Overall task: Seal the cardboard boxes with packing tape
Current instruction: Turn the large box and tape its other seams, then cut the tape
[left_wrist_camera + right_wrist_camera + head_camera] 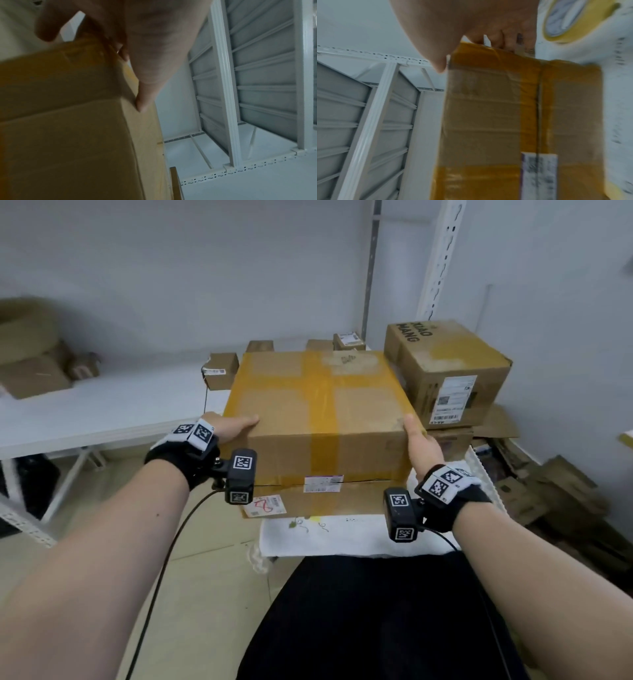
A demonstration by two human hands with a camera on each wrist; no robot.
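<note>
I hold a large cardboard box (318,405) crossed with yellow-brown tape in front of me. My left hand (236,426) grips its near left corner, thumb lying on top (145,47). My right hand (419,440) grips the near right corner, its fingers curled over the far edge (471,24). A dark flap seam runs across the box's near face (488,115), with a white label (323,484) stuck over it. A roll of yellow packing tape (573,20) lies on white cloth (342,535) beyond the box; the head view does not show it.
A taped box with a shipping label (445,371) stands close at the right. Small boxes (222,369) sit behind on a white table (85,405). Flattened cardboard (548,491) is piled on the floor at the right. A white shelf upright (442,258) rises behind.
</note>
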